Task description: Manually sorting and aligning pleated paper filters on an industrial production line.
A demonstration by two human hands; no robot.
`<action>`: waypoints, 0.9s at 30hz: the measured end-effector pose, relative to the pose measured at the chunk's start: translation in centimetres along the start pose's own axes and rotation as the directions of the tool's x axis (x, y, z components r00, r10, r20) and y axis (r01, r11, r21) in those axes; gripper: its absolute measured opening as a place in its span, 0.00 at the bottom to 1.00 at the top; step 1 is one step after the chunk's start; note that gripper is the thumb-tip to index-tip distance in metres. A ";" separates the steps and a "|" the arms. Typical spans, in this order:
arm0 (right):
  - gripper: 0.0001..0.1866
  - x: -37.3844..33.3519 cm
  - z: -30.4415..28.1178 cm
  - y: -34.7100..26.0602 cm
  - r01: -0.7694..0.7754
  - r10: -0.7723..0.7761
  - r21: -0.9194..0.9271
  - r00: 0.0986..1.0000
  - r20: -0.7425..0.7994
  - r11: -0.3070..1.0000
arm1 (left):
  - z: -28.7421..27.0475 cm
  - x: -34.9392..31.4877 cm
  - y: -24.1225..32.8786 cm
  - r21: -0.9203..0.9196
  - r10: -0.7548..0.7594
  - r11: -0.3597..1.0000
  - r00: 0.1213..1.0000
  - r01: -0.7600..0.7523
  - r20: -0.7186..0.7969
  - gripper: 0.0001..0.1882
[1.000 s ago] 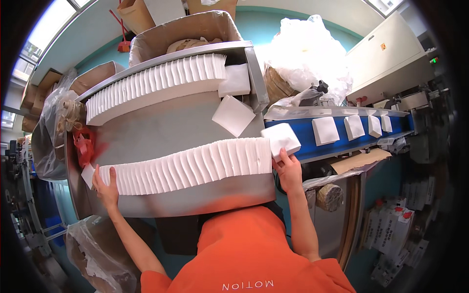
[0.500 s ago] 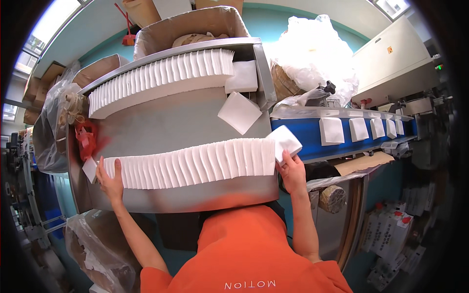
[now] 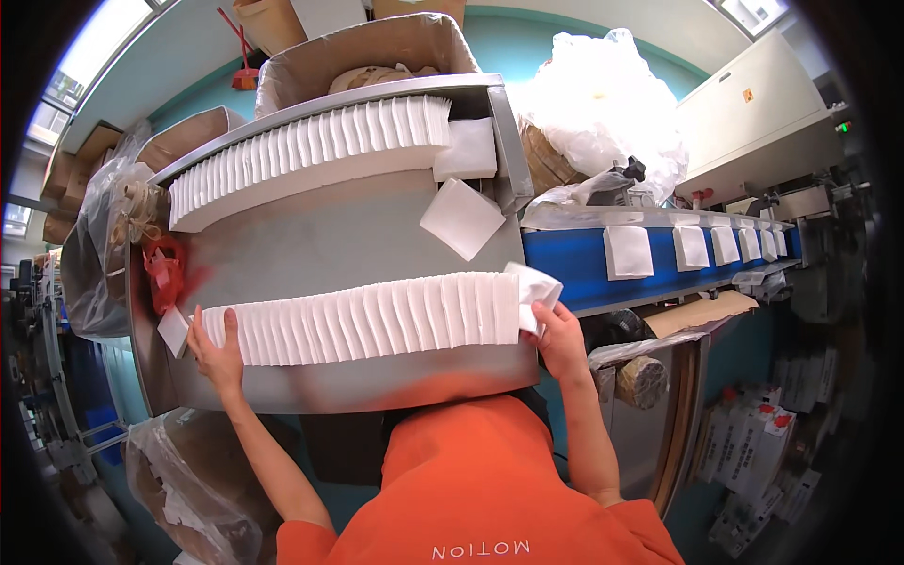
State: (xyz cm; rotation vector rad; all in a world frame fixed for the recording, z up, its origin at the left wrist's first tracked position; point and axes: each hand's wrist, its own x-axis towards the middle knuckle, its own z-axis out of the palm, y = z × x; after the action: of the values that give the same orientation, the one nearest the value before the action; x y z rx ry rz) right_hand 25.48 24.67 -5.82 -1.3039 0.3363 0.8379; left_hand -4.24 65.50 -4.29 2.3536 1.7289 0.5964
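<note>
A long row of folded white paper napkins stands on edge along the near side of the metal table. At its left end my left hand rests against the napkins, thumb and fingers apart. My right hand pinches a small white napkin stack at the row's right end; the stack is tilted and close against the last napkins. How many napkins it contains I cannot tell. A second standing napkin row lines the table's far edge, with a flat napkin stack near its right end.
A blue conveyor belt adjoins the table's right side, carrying several spaced napkin stacks. Red plastic lies by the table's left edge. Beyond the far edge stands a lined cardboard box; a plastic-lined box is below left.
My right hand has brought its napkin stack left and down against the row's end. The row's right end has shifted slightly left. Stacks on the belt have moved toward the table.
</note>
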 end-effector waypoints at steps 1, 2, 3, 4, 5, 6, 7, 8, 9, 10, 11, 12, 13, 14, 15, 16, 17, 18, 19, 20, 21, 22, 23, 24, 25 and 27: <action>0.21 0.0 0.4 -0.3 0.077 -0.070 0.048 0.989 -0.129 0.996 | 0.1 -0.1 -0.1 0.017 0.009 1.000 1.000 -0.009 -0.004 0.37; 0.26 1.3 -0.8 0.5 0.139 -0.135 0.030 0.985 -0.107 0.990 | 0.2 0.0 0.3 0.029 0.026 0.999 1.000 -0.026 -0.004 0.37; 0.27 1.4 -0.4 0.7 0.171 -0.184 -0.127 0.978 -0.095 0.977 | 0.3 -0.1 0.6 0.026 0.033 0.999 0.999 -0.033 0.000 0.37; 0.28 1.7 0.5 1.2 0.199 -0.228 -0.280 0.971 -0.076 0.939 | 0.4 -0.2 1.0 0.004 0.018 1.000 1.000 -0.018 0.002 0.37; 0.30 0.1 3.1 0.5 0.345 -0.374 -0.483 0.927 0.040 0.805 | 0.3 -0.4 1.0 -0.012 0.000 1.000 1.000 0.001 0.004 0.37; 0.31 -0.5 4.4 0.4 0.299 -0.349 -0.625 0.936 0.046 0.721 | 0.2 -0.6 1.0 -0.012 0.003 1.000 1.000 -0.003 0.009 0.37; 0.29 -0.3 4.7 0.5 0.354 -0.378 -0.596 0.921 0.091 0.721 | 0.2 -0.7 1.1 -0.007 0.000 1.000 1.000 0.000 -0.004 0.37; 0.28 0.1 4.9 0.8 0.270 -0.256 -0.370 0.963 0.088 0.889 | 0.1 -0.7 1.0 0.001 -0.008 1.000 1.000 0.008 -0.023 0.37; 0.27 0.4 5.0 0.9 0.145 -0.131 -0.120 0.984 0.118 0.982 | 0.0 -0.8 1.1 0.003 -0.011 1.000 1.000 0.012 -0.025 0.37; 0.24 0.2 4.2 0.4 -0.059 0.055 0.037 0.992 0.118 0.998 | 0.1 -0.9 1.3 0.000 -0.023 1.000 1.000 0.023 -0.012 0.37; 0.24 0.4 2.8 0.8 -0.096 0.092 0.021 0.987 0.133 0.995 | 0.2 -0.7 1.5 -0.004 -0.031 1.000 1.000 0.031 0.004 0.37; 0.23 0.3 1.9 0.9 -0.137 0.136 -0.002 0.978 0.156 0.991 | 0.2 -0.8 1.4 0.002 -0.040 0.999 0.999 0.040 -0.001 0.37; 0.22 -0.1 1.0 0.9 -0.163 0.189 -0.213 0.976 0.110 0.963 | 0.2 -0.8 1.2 0.006 -0.033 0.999 0.999 0.033 -0.010 0.37; 0.21 0.2 0.4 0.8 -0.119 0.131 -0.139 0.988 0.083 0.983 | 0.3 -0.8 1.3 0.006 -0.018 1.000 1.000 0.018 -0.013 0.37; 0.20 0.5 0.0 0.8 -0.070 0.074 -0.066 0.996 0.050 0.995 | 0.3 -0.9 1.4 0.007 -0.020 1.000 1.000 0.020 -0.011 0.37; 0.21 0.7 -0.5 0.6 0.009 -0.006 0.121 1.000 -0.023 0.993 | 0.2 -1.0 1.6 0.008 -0.027 1.000 1.000 0.027 -0.006 0.37; 0.21 1.2 -0.1 0.3 0.113 -0.106 0.157 0.993 -0.052 0.981 | 0.4 -0.9 2.1 0.005 -0.026 1.000 1.000 0.026 0.002 0.37; 0.23 1.2 0.0 0.1 0.117 -0.120 0.163 0.993 0.013 0.980 | 0.6 -1.0 2.4 0.000 -0.018 1.000 1.000 0.018 0.008 0.37; 0.25 1.5 0.9 0.4 0.199 -0.199 -0.065 0.980 0.018 0.978 | 0.6 -1.2 2.6 0.013 -0.033 0.999 0.999 0.033 0.001 0.38; 0.27 1.3 2.2 0.8 0.267 -0.269 -0.287 0.963 0.033 0.920 | 0.6 -1.4 2.7 0.027 -0.042 0.999 0.999 0.042 -0.003 0.38; 0.28 -0.1 4.4 -0.1 0.294 -0.306 -0.574 0.949 0.079 0.764 | 0.6 -1.6 2.1 0.055 -0.053 0.997 0.998 0.054 -0.014 0.39; 0.26 -0.5 5.6 0.0 0.353 -0.386 -0.640 0.918 0.094 0.683 | 0.5 -1.6 2.1 0.059 -0.058 0.997 0.998 0.059 -0.012 0.39; 0.25 0.4 6.1 0.8 0.380 -0.397 -0.605 0.911 0.113 0.699 | 0.2 -1.5 1.8 0.070 -0.072 0.995 0.997 0.073 -0.016 0.39; 0.24 0.6 5.8 1.1 0.271 -0.242 -0.360 0.962 0.125 0.893 | 0.3 -1.3 1.8 0.052 -0.074 0.996 0.997 0.075 -0.013 0.39; 0.24 0.5 5.0 1.0 0.089 -0.071 -0.143 0.990 0.125 0.986 | 0.6 -1.4 2.0 0.040 -0.069 0.997 0.998 0.070 -0.007 0.39; 0.23 0.0 3.7 -0.1 -0.186 0.168 0.093 0.969 0.180 0.978 | 0.8 -1.7 2.1 0.027 -0.079 0.997 0.997 0.079 -0.003 0.40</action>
State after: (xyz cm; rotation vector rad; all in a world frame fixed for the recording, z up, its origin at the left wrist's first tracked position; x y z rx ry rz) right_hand 24.65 28.16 -4.75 -1.1025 0.3605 1.0615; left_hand -2.43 63.35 -4.65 2.2907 1.8315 0.5663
